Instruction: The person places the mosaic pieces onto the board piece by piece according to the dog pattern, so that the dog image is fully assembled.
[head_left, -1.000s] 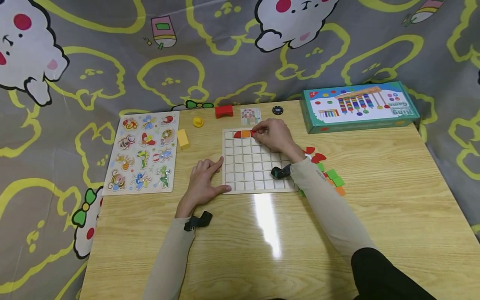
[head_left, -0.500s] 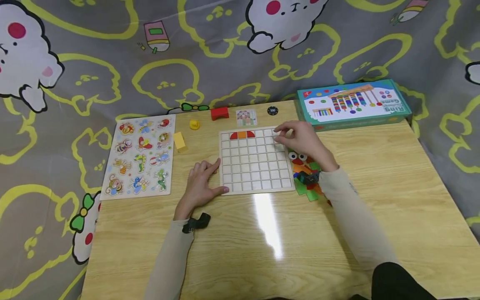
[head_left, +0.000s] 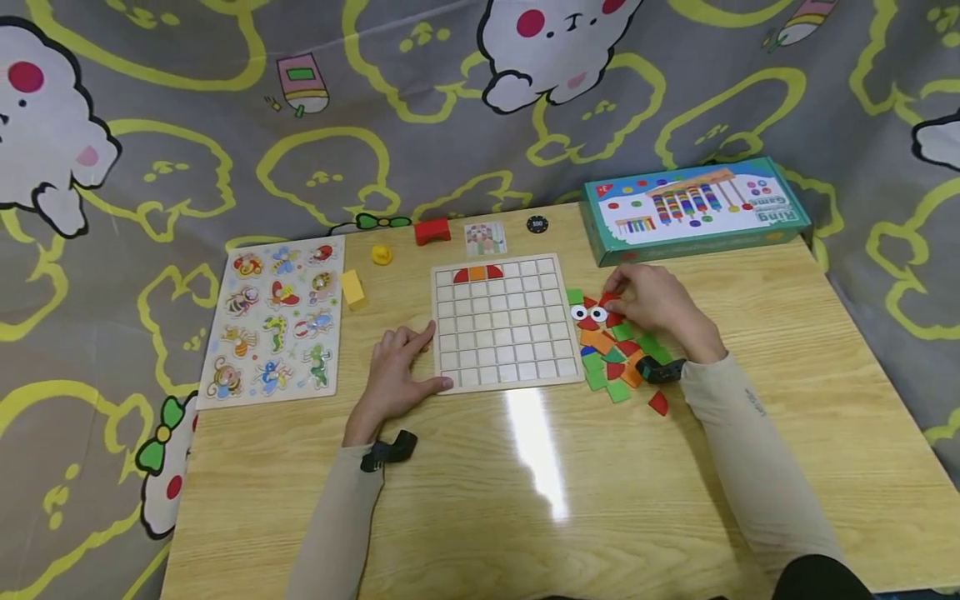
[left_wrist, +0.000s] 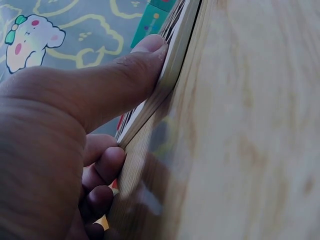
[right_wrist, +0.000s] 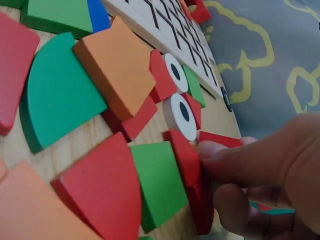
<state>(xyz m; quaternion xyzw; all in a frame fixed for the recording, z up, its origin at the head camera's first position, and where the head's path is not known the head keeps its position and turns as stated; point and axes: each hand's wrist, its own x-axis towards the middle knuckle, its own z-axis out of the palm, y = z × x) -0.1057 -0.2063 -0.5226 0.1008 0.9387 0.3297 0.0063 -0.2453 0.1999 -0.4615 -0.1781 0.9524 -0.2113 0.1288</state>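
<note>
The left hand [head_left: 393,379] braces a wooden grid board [head_left: 497,385] at its front-left corner, thumb and forefinger spread along the edges. In the left wrist view, the thumb [left_wrist: 125,75] lies against the board's rim. Near the board's top row sit an orange square block [head_left: 477,273] and two red quarter-round blocks, one on each side of it. To the right, the right hand [head_left: 663,304] pinches a red quarter-round block [head_left: 611,303] at the loose pile. Close up, the thumb presses a red block [right_wrist: 182,157] next to two white eye pieces [right_wrist: 181,117]; the fingertips' far side is hidden.
Loose green, orange and red blocks [head_left: 596,371] spread right of the board. Behind it lie a patterned card [head_left: 485,239], a black chip [head_left: 537,224] and a red block [head_left: 432,232]. An insect puzzle [head_left: 270,325] lies left; a green game box [head_left: 693,208] stands back right.
The right hand has left the red block in the board's top row and moved right to the loose pile, where it now pinches another red block. The left hand stays at the board's corner.
</note>
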